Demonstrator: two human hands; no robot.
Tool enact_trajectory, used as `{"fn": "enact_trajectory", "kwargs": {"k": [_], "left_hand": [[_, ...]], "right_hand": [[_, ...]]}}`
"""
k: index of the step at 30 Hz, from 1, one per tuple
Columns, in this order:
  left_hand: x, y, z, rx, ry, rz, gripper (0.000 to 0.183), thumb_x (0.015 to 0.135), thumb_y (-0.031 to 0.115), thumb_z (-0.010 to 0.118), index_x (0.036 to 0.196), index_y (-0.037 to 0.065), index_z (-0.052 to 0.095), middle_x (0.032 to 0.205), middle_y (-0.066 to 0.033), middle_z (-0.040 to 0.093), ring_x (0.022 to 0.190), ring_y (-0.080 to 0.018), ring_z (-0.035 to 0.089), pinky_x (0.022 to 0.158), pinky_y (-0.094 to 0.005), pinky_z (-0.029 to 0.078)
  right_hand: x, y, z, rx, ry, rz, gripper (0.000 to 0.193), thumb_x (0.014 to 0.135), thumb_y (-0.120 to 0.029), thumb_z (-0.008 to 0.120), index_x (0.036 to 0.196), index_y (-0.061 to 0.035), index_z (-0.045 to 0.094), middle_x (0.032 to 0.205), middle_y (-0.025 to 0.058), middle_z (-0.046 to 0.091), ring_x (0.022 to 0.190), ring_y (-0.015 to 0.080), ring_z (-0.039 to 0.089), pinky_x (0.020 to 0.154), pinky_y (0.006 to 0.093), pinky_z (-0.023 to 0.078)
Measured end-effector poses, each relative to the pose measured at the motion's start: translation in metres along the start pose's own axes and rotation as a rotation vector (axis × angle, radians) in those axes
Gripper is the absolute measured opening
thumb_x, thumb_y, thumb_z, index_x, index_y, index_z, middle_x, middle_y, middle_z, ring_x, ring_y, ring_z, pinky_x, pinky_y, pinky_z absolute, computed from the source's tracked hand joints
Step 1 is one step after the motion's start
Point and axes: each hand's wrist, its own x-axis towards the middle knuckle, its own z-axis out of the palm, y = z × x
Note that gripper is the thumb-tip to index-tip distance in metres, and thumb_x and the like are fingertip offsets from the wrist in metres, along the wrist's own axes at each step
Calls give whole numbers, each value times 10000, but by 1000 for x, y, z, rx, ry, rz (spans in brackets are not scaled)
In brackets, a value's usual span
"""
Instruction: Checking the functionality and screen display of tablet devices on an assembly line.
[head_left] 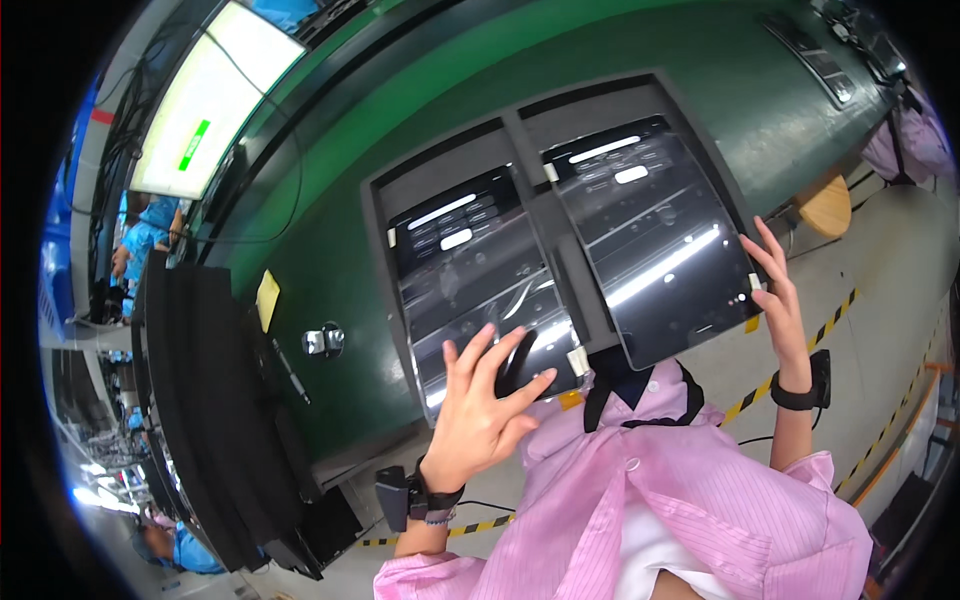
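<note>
Two glossy panels (482, 285) could smudge from careless touch: left hand (475, 412) splayed, clasping nothing visible; right hand (784, 305) loosely curved, grip unclear.

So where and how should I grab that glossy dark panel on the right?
Probably pinch low on its right edge, coming from the right: the panel is thin and flat, its left edge runs along the tray divider, and your right hand is opposite.

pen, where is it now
In the head view, the pen lies left on the green table, just below the yellow slip, beside the black stack.
</note>
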Motion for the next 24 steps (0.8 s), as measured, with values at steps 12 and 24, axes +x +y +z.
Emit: {"fn": "enact_trajectory", "kwargs": {"k": [12, 24], "left_hand": [[-22, -1, -19, 109, 240, -182, 615, 943, 583, 184, 1123, 258, 674, 1369, -144, 412, 1329, -342, 228, 1108, -537, 13], [1, -44, -31, 129, 267, -320, 548, 972, 501, 214, 1219, 208, 606, 1448, -175, 262, 1361, -393, 153, 1096, -590, 43]], "right_hand": [[2, -4, 13, 28, 33, -7, 576, 718, -180, 603, 1272, -39, 528, 1482, 125, 274, 1378, 273, 235, 1108, 392, 182], [28, -29, 6, -105, 113, -201, 259, 851, -109, 473, 1095, -28, 500, 1270, 167, 537, 1344, 268, 322, 1077, 408, 236]]}}
